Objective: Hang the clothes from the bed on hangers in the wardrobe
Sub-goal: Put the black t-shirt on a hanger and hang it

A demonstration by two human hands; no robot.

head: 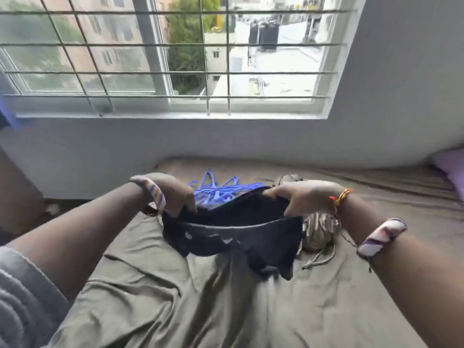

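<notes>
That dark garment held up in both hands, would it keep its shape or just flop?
Probably flop: the dark garment sags between the left hand and right hand, its lower edge hanging loose. It likely weighs little, since fingertip grips hold it.

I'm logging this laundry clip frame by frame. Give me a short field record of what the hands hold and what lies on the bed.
left hand: grips the dark garment's left edge
right hand: grips its right edge
dark garment: held up, spread between the hands, above the bed
blue hangers: piled on the bed, behind the garment
beige garment: bunched on the bed, below the right hand
bed sheet: olive, wrinkled
wardrobe: not in view
</notes>
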